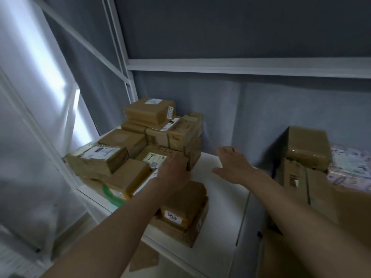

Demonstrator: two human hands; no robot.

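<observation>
The labelled parcel (154, 157) is a flat brown packet wrapped in shiny tape. On its top it has a pale label with some handwriting that is too blurred to read. It lies in the middle of a pile of parcels (120, 157) at the left end of the shelf, on top of other packets and just in front of the taller stack at the back.

The left hand (174, 169) is on the right end of this parcel. Its fingers are bent over the top and the thumb goes down the side, so the hand holds the parcel. The right hand (233, 165) is just beside it, to the right. Its fingers are straight and spread, it holds nothing, and it hovers over the bare part of the shelf.

In front of the left forearm lies a parcel marked 4023 (180, 207) on two more packets. At the near left of the pile, a green edge (112, 197) shows under the packets.

The shelf board (220, 197) is white and sits in a white metal frame (241, 65). Further right, well apart from the pile, stand bigger cardboard boxes (307, 145), and beside them a pack with a pale printed pattern (349, 167). Behind the shelf is a grey wall (241, 27). On the left hangs a translucent sheet (30, 97) with light coming through it.
</observation>
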